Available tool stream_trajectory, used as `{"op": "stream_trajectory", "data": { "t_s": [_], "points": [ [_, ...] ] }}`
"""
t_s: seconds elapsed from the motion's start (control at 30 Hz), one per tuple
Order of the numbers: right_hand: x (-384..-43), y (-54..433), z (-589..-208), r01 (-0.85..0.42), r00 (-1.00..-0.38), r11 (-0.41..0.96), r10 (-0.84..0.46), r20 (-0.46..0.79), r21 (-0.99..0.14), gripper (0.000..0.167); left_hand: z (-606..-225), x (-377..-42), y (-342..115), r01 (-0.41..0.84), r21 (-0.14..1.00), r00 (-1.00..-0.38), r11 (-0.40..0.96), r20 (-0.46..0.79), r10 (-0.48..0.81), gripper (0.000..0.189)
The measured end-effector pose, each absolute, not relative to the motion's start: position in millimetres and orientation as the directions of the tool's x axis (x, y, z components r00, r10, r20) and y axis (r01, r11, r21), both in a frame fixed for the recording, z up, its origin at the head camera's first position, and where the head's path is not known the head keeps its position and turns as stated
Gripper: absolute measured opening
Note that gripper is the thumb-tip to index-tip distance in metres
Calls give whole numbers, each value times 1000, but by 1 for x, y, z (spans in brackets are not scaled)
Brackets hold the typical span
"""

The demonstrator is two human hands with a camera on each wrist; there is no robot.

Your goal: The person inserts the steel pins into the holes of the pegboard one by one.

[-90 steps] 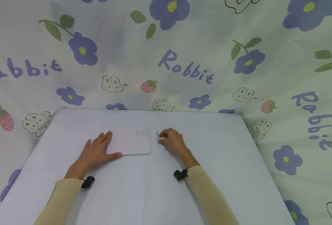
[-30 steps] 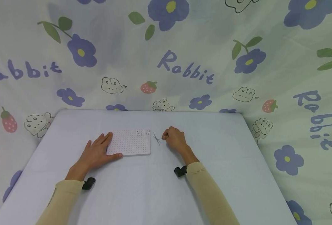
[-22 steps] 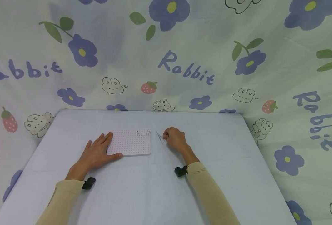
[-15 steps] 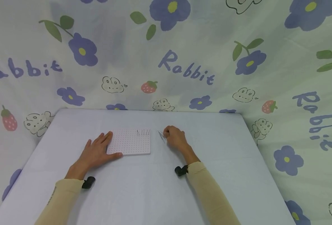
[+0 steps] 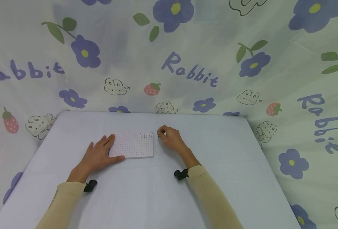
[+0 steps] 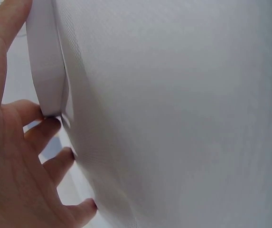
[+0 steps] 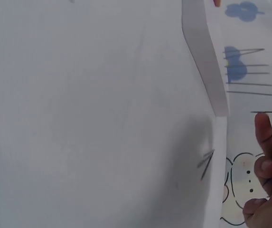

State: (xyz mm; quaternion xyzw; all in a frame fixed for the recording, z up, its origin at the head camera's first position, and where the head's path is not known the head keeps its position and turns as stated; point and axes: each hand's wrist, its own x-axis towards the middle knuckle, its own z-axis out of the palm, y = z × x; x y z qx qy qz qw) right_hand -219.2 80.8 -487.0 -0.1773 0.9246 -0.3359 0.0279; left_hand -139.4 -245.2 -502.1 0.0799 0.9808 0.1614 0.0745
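A white pegboard (image 5: 130, 148) with a grid of small holes lies flat on the table. Several thin dark pins (image 7: 247, 73) stand upright along its far right edge. My left hand (image 5: 97, 156) rests against the board's left side, thumb on the near edge and fingers spread; the left wrist view shows the board's side (image 6: 48, 61) beside them. Just right of the board, my right hand (image 5: 170, 137) pinches one thin pin (image 7: 257, 112) between thumb and forefinger, raised above the table. A few loose pins (image 7: 205, 164) lie below it; the head view hides them behind that hand.
The white-covered table (image 5: 146, 197) reaches around the board to its far edge. Behind it hangs a patterned cloth (image 5: 123, 57) with flowers and rabbits. A small black camera (image 5: 181, 174) sits on the right wrist, another camera (image 5: 90, 185) on the left.
Earlier my right hand was among the loose pins, shifting them about. It has since lifted one pin and moved left toward the board. The left hand and the board stay put.
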Motion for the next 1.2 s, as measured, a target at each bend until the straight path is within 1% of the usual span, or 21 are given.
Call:
{"op": "stream_trajectory", "data": {
  "t_s": [0.2, 0.4, 0.63, 0.83, 1.2],
  "points": [
    [-215, 75, -487, -358, -921, 647, -364, 139, -673, 15, -503, -139, -245, 129, 324, -977, 937, -121, 177, 125],
    [-218, 70, -492, -400, -907, 651, -382, 178, -644, 9, -503, -139, -245, 134, 315, -976, 940, -120, 180, 124],
    [-220, 67, -499, -406, -908, 692, -382, 174, -597, 8, -504, -139, -246, 137, 314, -976, 940, -117, 181, 124],
    [-219, 65, -503, -398, -912, 704, -374, 170, -588, 8, -504, -139, -245, 137, 310, -977, 941, -114, 180, 124],
    [-218, 60, -502, -383, -914, 731, -389, 116, -566, 9, -504, -139, -245, 134, 307, -977, 942, -119, 178, 125]
  ]
}}
